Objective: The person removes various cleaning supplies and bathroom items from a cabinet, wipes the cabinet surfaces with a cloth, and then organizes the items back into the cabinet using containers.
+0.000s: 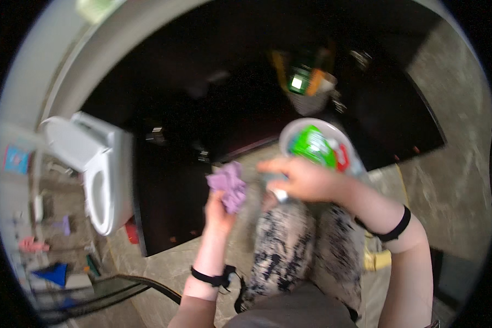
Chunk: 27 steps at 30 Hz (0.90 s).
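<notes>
My left hand (220, 211) grips a crumpled purple cloth (228, 186) in front of a dark cabinet (246, 110). My right hand (301, 178) is motion-blurred, with its index finger stretched left towards the cloth but apart from it. A clear bluish thing with a white part (279, 194) shows at its fingers, too blurred to name. Just beyond this hand stands a round pale tub (288, 133). Inside it are a bright green package (313, 145) and something red (343, 158). The right forearm hides part of the tub.
Open cabinet doors spread left (170, 201) and right (412, 119), with metal hinges. A grey basket (309, 102) holding green and orange items stands behind the tub. To the left is a white toilet (100, 197) with its lid raised. A yellow object (377, 258) lies by my right leg.
</notes>
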Tool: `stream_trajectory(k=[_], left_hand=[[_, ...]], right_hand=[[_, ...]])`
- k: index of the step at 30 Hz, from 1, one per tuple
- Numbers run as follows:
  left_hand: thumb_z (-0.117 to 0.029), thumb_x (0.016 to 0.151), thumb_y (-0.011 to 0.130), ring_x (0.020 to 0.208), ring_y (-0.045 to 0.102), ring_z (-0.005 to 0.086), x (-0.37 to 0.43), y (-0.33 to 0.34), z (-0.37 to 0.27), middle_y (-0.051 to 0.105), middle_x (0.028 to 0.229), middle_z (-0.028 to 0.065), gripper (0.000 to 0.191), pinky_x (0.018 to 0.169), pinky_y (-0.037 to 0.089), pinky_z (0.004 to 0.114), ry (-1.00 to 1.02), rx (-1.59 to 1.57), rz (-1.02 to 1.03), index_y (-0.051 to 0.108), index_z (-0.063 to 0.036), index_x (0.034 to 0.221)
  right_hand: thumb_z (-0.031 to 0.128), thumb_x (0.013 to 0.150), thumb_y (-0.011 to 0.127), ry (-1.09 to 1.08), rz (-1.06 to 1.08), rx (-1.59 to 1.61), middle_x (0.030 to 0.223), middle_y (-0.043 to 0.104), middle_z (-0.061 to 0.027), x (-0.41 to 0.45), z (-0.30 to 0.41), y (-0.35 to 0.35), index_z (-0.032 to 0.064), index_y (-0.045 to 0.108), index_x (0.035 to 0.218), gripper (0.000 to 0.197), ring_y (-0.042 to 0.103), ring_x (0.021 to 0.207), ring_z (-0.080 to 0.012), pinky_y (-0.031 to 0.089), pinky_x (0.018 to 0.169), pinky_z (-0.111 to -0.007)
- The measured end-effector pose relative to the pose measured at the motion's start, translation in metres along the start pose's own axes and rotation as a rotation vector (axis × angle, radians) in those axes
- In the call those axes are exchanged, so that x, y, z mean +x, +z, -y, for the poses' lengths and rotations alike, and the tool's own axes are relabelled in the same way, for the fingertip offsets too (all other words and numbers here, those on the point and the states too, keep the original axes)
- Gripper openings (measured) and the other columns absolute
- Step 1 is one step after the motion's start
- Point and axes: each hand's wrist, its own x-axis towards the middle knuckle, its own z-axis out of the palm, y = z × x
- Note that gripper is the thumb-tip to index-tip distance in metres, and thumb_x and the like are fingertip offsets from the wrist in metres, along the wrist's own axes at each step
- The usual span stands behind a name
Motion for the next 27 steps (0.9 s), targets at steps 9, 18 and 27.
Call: stream_trajectory(k=[9,18,27], left_hand=[[-0.01,0.085,0.04,0.098,0.058,0.0288,0.066,-0.016,0.025,0.058,0.111,0.0151,0.037,0.086,0.049,0.042,0.014,0.326,-0.14,0.045,-0.0013,0.12],[-0.003,0.084,0.042,0.097,0.059,0.0286,0.071,-0.021,0.046,0.057,0.111,0.0124,0.036,0.085,0.05,0.043,-0.128,0.355,-0.21,0.046,-0.0023,0.119],[-0.012,0.087,0.042,0.094,0.06,0.0291,0.061,-0.035,0.021,0.06,0.105,0.0161,0.035,0.084,0.05,0.041,-0.049,0.493,-0.272,0.046,0.001,0.119]], right_hand=[[0.022,0.089,0.056,0.752,-0.383,0.239,0.101,0.063,-0.0035,-0.282,-0.175,-0.009,0.0038,0.058,0.115,0.032,0.055,0.093,-0.0108,0.046,0.079,-0.028],[0.011,0.079,0.056,1.232,0.023,-0.353,0.136,0.039,-0.0133,-0.366,-0.315,0.152,0.0128,0.044,0.13,0.053,0.049,0.115,-0.0317,0.043,0.094,-0.037],[0.022,0.087,0.044,1.115,0.168,-0.896,0.125,0.046,-0.006,-0.326,-0.374,0.164,0.0119,0.045,0.128,0.042,0.039,0.121,-0.0229,0.03,0.1,-0.043]])
